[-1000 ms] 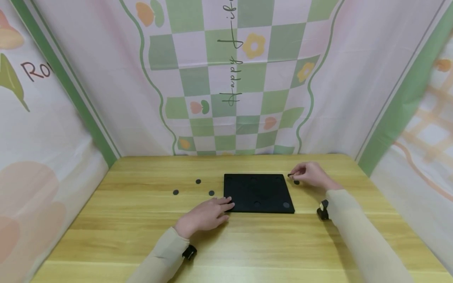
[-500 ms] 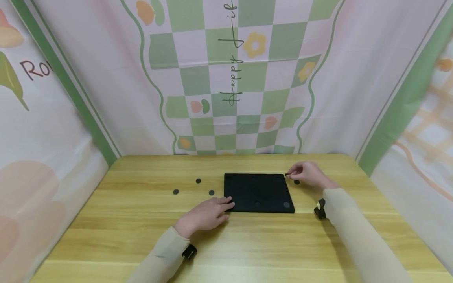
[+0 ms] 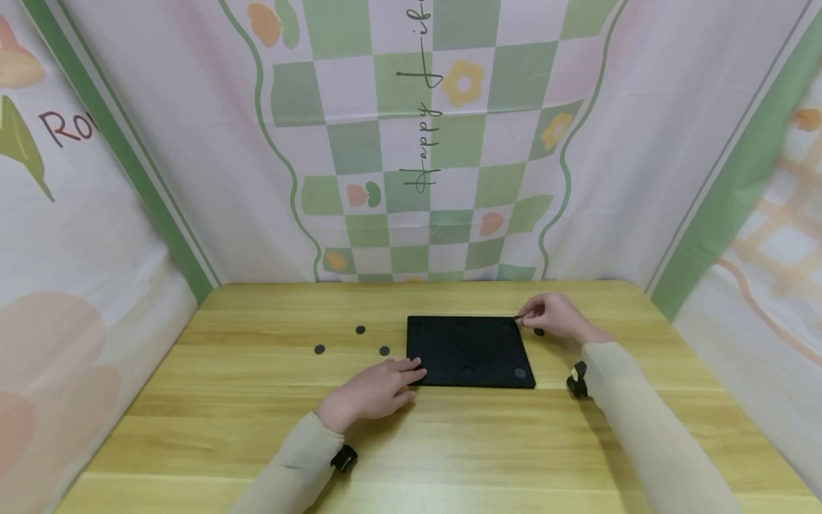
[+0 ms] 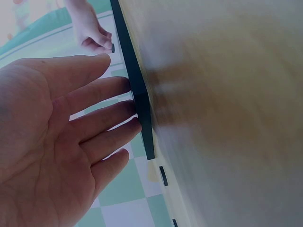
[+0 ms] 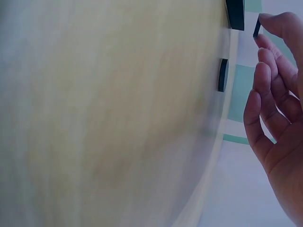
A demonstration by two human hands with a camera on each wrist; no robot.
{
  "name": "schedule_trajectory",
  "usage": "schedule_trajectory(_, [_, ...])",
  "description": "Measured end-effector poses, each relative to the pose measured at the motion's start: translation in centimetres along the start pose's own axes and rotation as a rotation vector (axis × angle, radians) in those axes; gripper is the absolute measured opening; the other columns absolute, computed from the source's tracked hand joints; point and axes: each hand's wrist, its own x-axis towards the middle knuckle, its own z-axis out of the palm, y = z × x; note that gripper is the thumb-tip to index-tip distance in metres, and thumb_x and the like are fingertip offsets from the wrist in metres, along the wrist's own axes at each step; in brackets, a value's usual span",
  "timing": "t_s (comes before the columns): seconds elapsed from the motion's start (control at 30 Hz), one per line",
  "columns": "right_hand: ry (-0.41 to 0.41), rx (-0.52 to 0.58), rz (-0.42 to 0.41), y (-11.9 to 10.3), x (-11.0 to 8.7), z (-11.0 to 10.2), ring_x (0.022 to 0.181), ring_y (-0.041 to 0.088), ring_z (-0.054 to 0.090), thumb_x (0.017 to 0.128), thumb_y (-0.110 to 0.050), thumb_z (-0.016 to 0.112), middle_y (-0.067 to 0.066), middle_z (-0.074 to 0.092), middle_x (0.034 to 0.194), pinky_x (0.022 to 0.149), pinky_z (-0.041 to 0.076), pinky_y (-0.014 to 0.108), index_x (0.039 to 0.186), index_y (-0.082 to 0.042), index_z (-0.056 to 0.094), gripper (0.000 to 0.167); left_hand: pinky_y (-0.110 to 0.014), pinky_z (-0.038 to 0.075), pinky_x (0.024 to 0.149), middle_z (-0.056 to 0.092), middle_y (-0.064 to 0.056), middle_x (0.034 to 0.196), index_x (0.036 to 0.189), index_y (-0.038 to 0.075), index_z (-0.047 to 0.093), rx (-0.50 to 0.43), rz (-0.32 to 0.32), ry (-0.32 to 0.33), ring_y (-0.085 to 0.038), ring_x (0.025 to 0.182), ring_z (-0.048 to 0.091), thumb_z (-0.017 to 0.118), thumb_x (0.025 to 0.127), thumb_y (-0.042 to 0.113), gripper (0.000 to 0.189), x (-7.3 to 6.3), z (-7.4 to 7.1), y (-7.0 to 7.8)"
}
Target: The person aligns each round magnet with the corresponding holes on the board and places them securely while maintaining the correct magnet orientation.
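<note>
A flat black rectangular board (image 3: 475, 346) with shallow round recesses lies on the table; a dark disc (image 3: 520, 373) sits in its near right corner. My left hand (image 3: 379, 389) rests its fingertips on the board's near left corner, fingers straight, as the left wrist view also shows. Between thumb and forefinger, my right hand (image 3: 557, 316) pinches a small black disc (image 5: 257, 27) at the board's far right corner. On the table beneath that hand lies another black disc (image 5: 223, 75), partly covered by it in the head view.
Left of the board, three dark discs lie on the wooden table (image 3: 257, 414): a far disc (image 3: 360, 330), a left disc (image 3: 319, 349) and a disc nearer the board (image 3: 384, 350). A checked cloth (image 3: 437, 143) hangs behind the table.
My right hand has moved a little left with the pinched disc, from beside the board to its far right corner. The left hand has stayed in place.
</note>
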Motion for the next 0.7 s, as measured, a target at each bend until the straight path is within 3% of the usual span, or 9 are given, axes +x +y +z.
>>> schedule_trajectory(0.7, [-0.024,-0.028,-0.014,-0.16,0.67,0.65,0.070,0.009,0.061,0.080,-0.018,0.076,-0.001,0.070,0.080,0.062,0.051,0.021,0.089,-0.010,0.074,0.012,-0.040,0.025,0.117,0.033,-0.005,0.153,0.144,0.014,0.042,-0.004,0.004,0.000,-0.021,0.141,0.031,0.046,0.101,0.029,0.046,-0.02,0.06,-0.07])
